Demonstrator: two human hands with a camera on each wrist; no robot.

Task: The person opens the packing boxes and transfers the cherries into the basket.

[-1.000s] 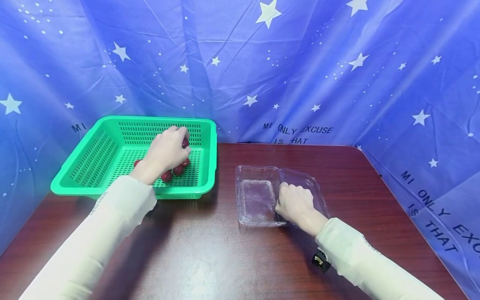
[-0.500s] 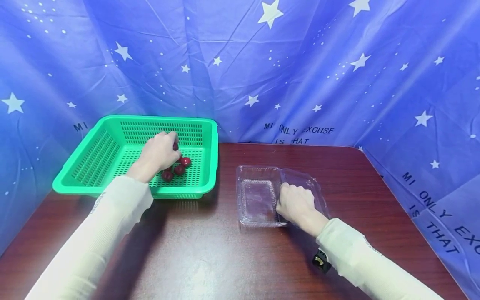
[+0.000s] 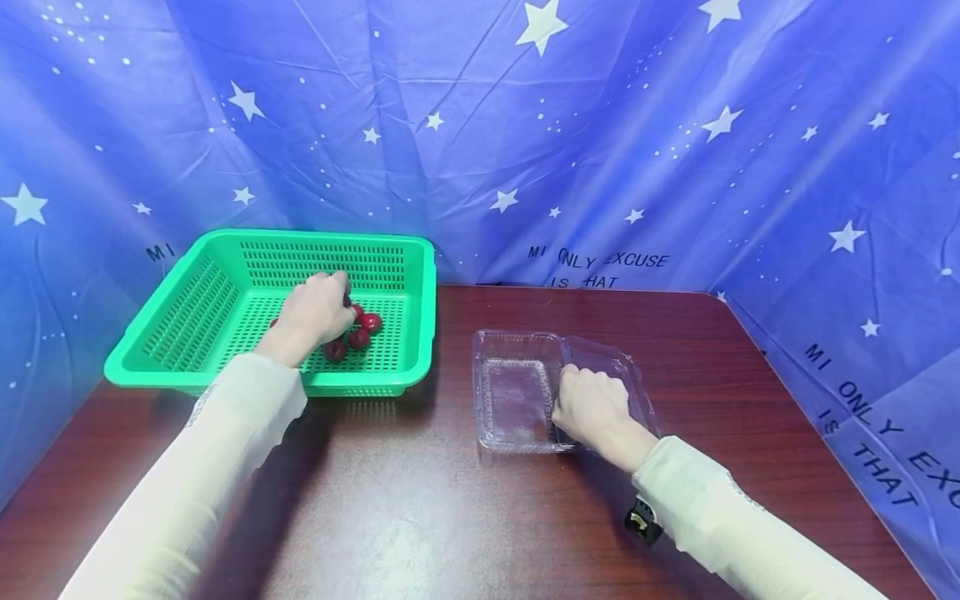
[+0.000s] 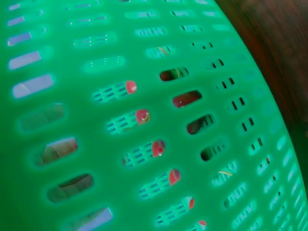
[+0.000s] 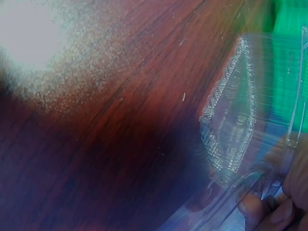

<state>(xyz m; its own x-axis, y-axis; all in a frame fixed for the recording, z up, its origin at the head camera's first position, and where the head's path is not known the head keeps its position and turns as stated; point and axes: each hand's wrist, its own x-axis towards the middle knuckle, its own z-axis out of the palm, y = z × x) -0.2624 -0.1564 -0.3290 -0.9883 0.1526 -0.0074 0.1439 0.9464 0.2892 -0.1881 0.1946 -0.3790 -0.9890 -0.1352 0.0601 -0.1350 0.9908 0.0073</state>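
Inside the green basket [image 3: 420,333], my left hand [image 3: 303,312] is reached down with curled fingers. A dark red cherry shows partly at its fingertips, the rest hidden by the hand. Several cherries [image 3: 359,338] lie on the basket floor just right of the hand. Through the basket's slots the left wrist view catches bits of red cherry [image 4: 186,99] and thin stems. My right hand [image 3: 592,408] grips a clear plastic clamshell box [image 3: 517,400] where base and lid meet. In the right wrist view, the fingers [image 5: 252,207] curl round the box's edge.
Both containers stand on a dark red-brown wooden table [image 3: 405,500], basket left and box right. A blue curtain [image 3: 465,150] with white stars hangs behind and at the sides. A black watch-like device [image 3: 642,522] sits under the right wrist.
My left hand has moved left and lower inside the basket, bringing the cherry at its fingertips along and uncovering more of the cherries. The right hand and plastic box have stayed put.
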